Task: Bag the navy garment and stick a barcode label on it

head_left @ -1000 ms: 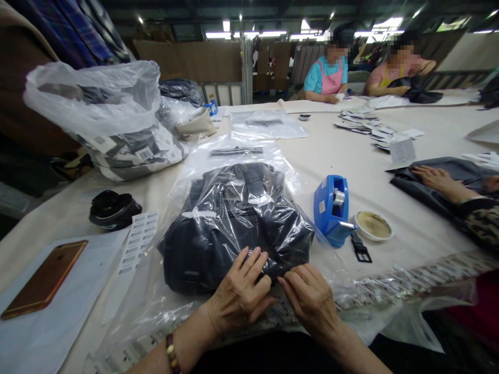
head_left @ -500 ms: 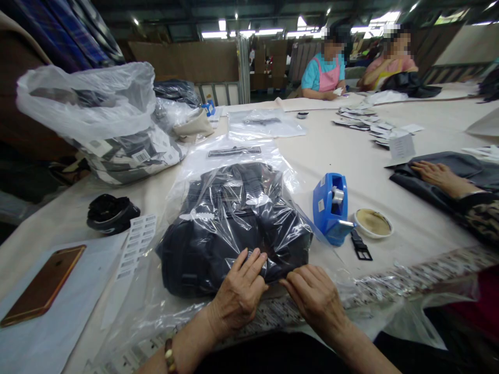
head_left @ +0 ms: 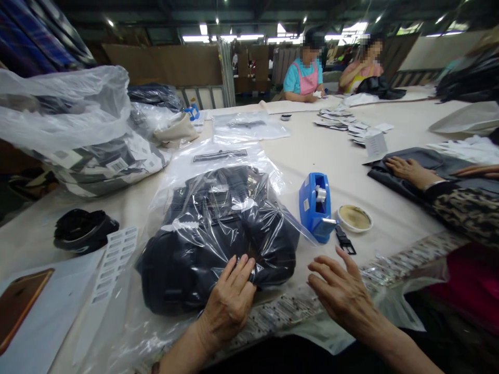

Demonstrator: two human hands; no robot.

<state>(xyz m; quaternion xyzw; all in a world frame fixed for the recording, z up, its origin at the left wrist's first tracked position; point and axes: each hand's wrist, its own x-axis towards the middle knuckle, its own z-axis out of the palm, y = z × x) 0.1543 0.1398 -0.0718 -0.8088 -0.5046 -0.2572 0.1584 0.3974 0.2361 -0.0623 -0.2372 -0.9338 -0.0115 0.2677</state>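
Note:
A dark folded garment [head_left: 210, 234] lies inside a clear plastic bag [head_left: 222, 161] on the table in front of me. My left hand [head_left: 230, 301] rests flat on the near edge of the bagged garment, fingers stretched out. My right hand [head_left: 341, 291] hovers open to the right of the bag, fingers spread, holding nothing. It is a little in front of a blue tape dispenser [head_left: 314, 208].
A small round dish [head_left: 354, 218] and a black buckle [head_left: 343, 240] sit by the dispenser. A phone [head_left: 19, 306], a barcode label sheet [head_left: 111, 257] and a black bundle [head_left: 81, 231] lie left. A large bag of garments [head_left: 78, 135] stands far left. A co-worker's hand [head_left: 407, 171] presses dark fabric at right; two people sit at the far end.
My right hand has let go of the bag's edge and moved right, opening. My left hand has flattened on the bag. The camera has turned slightly right.

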